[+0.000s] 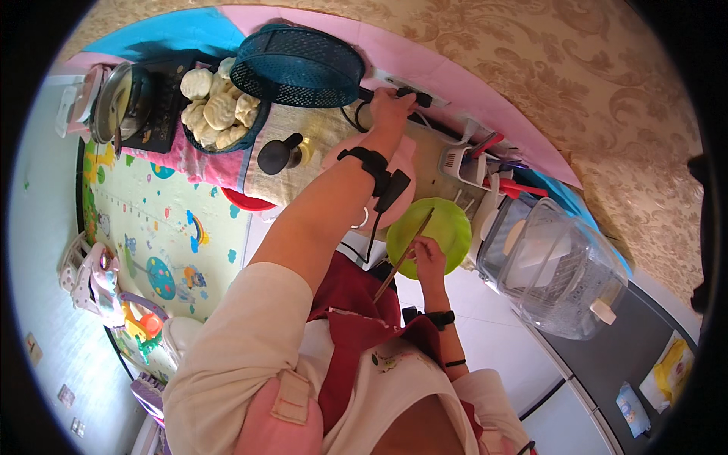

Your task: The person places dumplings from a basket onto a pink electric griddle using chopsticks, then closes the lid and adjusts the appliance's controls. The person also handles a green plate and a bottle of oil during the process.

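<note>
My left hand point(392, 111) reaches to the wall socket strip point(387, 78), its fingers closed around a black plug point(421, 98). My right hand point(429, 256) holds wooden chopsticks point(396, 266) slantwise, one end over a green plastic bowl point(449, 224). Partly beneath my left forearm lies a round pink lid or basin point(406, 159). A glass jug with a black lid point(274, 157) stands left of that forearm. Behind it, a dark teal plastic basket point(298, 65) leans on its side near the wall, beside another basket heaped with pale steamed buns point(220, 111).
A pan point(111, 105) sits at the far left beside a black induction cooker point(165, 85). Right of the bowl are a white utensil holder point(455, 161) with red-handled tools and a dish rack with a clear cover point(569, 284). A patterned play mat point(170, 227) covers the floor.
</note>
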Demonstrator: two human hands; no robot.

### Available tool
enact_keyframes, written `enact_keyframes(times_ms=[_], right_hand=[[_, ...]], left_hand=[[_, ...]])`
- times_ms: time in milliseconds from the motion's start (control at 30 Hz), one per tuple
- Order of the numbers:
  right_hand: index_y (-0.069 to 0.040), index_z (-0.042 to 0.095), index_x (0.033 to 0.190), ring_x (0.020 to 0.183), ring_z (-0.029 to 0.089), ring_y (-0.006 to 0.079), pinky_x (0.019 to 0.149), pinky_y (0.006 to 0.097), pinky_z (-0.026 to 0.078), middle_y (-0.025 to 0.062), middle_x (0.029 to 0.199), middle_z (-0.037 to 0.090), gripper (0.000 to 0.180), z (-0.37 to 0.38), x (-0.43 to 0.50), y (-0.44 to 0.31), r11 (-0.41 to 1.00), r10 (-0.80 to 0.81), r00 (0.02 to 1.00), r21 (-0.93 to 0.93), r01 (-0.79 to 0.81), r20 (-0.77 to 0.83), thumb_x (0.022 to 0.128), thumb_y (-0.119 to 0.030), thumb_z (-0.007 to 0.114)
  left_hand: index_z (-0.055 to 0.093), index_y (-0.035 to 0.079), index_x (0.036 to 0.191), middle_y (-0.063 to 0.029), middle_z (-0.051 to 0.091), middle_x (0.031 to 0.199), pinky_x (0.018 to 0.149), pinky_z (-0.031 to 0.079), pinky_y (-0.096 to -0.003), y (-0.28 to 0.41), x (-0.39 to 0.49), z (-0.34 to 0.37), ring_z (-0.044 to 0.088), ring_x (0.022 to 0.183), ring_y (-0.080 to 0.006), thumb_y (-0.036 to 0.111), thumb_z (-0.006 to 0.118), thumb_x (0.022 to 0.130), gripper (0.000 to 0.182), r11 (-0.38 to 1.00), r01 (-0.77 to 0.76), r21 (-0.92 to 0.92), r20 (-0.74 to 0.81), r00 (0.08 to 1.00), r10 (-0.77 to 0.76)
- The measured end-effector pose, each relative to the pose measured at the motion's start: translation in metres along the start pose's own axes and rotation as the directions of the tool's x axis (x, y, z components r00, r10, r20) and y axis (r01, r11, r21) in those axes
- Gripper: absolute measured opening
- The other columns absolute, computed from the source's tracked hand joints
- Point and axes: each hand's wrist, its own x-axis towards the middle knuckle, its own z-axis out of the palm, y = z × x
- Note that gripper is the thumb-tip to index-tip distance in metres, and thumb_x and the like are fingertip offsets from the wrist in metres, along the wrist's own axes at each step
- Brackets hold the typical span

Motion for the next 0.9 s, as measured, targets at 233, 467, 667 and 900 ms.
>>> enact_keyframes(times_ms=[233, 467, 667, 900], right_hand=[[-0.002, 0.058, 0.1, 0.064, 0.061, 0.0111, 0.055, 0.021, 0.043, 0.0044, 0.084, 0.064, 0.016, -0.002, -0.002, 0.0, 0.997, 0.063, 0.998, -0.052, -0.063, -0.012, 0.088, -0.007, 0.049], [-0.002, 0.058, 0.1, 0.066, 0.061, 0.0111, 0.055, 0.0211, 0.043, 0.0047, 0.085, 0.064, 0.015, 0.004, -0.001, -0.001, 0.998, 0.054, 0.998, 0.022, -0.054, -0.016, 0.088, -0.008, 0.051], [-0.003, 0.057, 0.101, 0.067, 0.061, 0.0112, 0.055, 0.0215, 0.044, 0.0051, 0.085, 0.064, 0.015, 0.01, -0.007, 0.0, 0.999, 0.048, 0.999, -0.011, -0.048, 0.013, 0.088, -0.008, 0.051], [-0.003, 0.057, 0.101, 0.065, 0.061, 0.0114, 0.055, 0.0217, 0.044, 0.0054, 0.086, 0.064, 0.015, 0.005, -0.004, 0.001, 0.998, 0.052, 0.999, -0.038, -0.051, 0.017, 0.088, -0.008, 0.05]], left_hand=[[0.046, -0.011, 0.093, -0.0188, 0.061, 0.082, 0.054, 0.054, -0.0299, 0.004, 0.001, 0.001, 0.065, 0.064, -0.0226, 0.001, 0.068, 0.075, 0.031, 0.998, -0.04, 0.038, 0.008, 0.999, 0.04], [0.048, -0.01, 0.091, -0.0177, 0.062, 0.08, 0.054, 0.054, -0.0289, 0.004, -0.004, -0.001, 0.065, 0.063, -0.0209, 0.001, 0.068, 0.074, 0.029, 0.996, -0.066, 0.065, -0.002, 0.998, 0.066], [0.049, -0.008, 0.09, -0.016, 0.062, 0.079, 0.054, 0.053, -0.028, 0.01, 0.008, -0.011, 0.065, 0.062, -0.0213, 0.003, 0.066, 0.077, 0.024, 0.991, -0.043, 0.124, 0.081, 0.996, 0.033], [0.048, -0.003, 0.085, -0.0131, 0.059, 0.076, 0.052, 0.052, -0.028, -0.003, -0.004, -0.01, 0.065, 0.064, -0.0214, 0.004, 0.064, 0.079, 0.019, 0.985, -0.171, -0.027, 0.048, 0.984, 0.172]])
